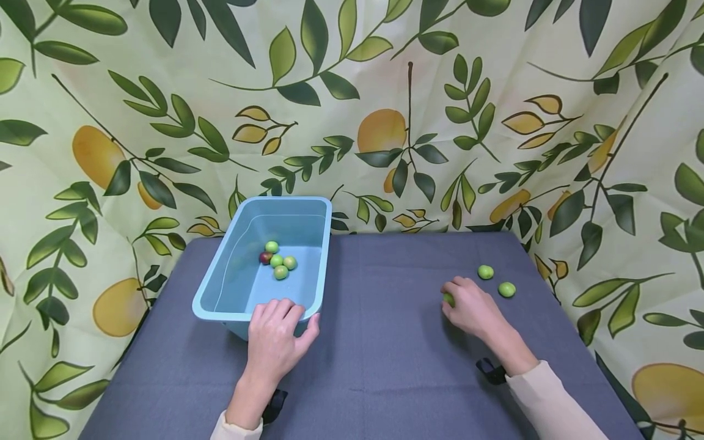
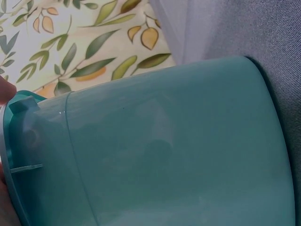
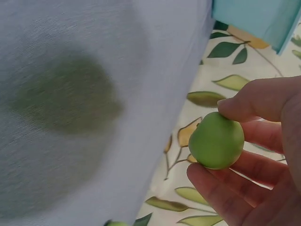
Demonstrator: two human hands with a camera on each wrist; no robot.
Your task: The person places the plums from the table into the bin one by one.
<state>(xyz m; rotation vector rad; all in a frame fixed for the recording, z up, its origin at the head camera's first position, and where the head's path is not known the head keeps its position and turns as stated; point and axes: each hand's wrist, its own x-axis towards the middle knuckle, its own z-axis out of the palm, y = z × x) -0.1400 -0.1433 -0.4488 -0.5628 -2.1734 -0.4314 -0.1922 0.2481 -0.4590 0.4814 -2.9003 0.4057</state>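
In the head view, my right hand (image 1: 470,308) pinches a small green plum (image 3: 216,140) between thumb and fingertips. The right wrist view shows the plum held above the cloth, with a shadow below. Two more green plums (image 1: 486,272) lie on the table just beyond this hand. On the left, my left hand (image 1: 277,336) grips the near rim of a light blue plastic tub (image 1: 324,256), fingers curled over the edge. Inside the tub lie several green plums (image 1: 281,272) and a dark red one (image 1: 266,258). The left wrist view mostly shows the tub's outer wall (image 2: 164,136).
A dark grey-blue cloth (image 1: 379,342) covers the table. Behind and to both sides hangs a curtain (image 1: 330,122) printed with leaves and orange fruit. Each wrist wears a black strap (image 1: 491,371).
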